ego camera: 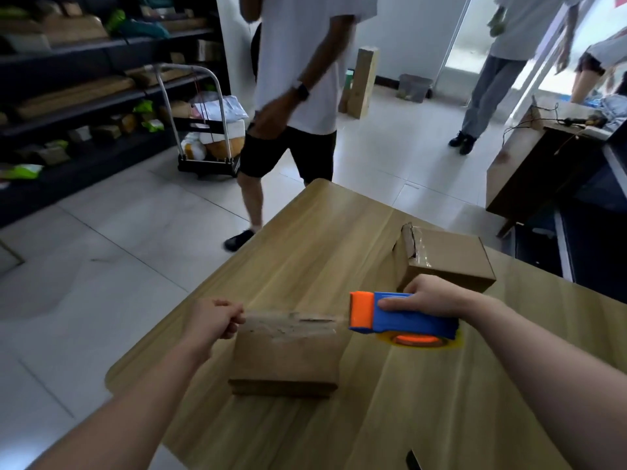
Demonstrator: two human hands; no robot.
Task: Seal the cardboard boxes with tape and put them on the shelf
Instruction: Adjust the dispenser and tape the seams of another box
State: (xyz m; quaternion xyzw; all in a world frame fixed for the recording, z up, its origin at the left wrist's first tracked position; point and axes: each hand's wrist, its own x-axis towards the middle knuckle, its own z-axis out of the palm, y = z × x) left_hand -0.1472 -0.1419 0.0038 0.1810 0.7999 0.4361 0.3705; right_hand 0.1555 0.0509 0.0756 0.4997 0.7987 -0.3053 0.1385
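Your left hand [217, 318] is curled and pinching the end of the tape strip [295, 321] at the left edge of the near cardboard box [288, 357]. Your right hand [431, 296] is wrapped around the blue and orange tape dispenser [403, 317], held just off the box's right edge. The tape runs from hand to dispenser across the top of that box. The box sits near the left side of the light wood-grain tabletop [322, 232]. A second cardboard box [448, 259] lies farther back to the right, just behind your right hand, with clear tape over one torn end. A small dark object [413, 461] lies on the tabletop at the bottom edge of view; you cannot tell what it is. Past the tabletop the floor [101, 249] is pale glossy tile. Along the left wall stands the dark shelf [84, 96], its levels holding brown parcels and green bags. Beside it is a trolley [207, 130] loaded with packages. A person in a white shirt and black shorts [298, 79] stands just beyond the tabletop's far corner, and another person [502, 62] stands farther back by a bright doorway. A tall carton [364, 81] and a grey bin [415, 87] stand against the back wall, and a brown desk [529, 164] with loose wires on it stands at the right.
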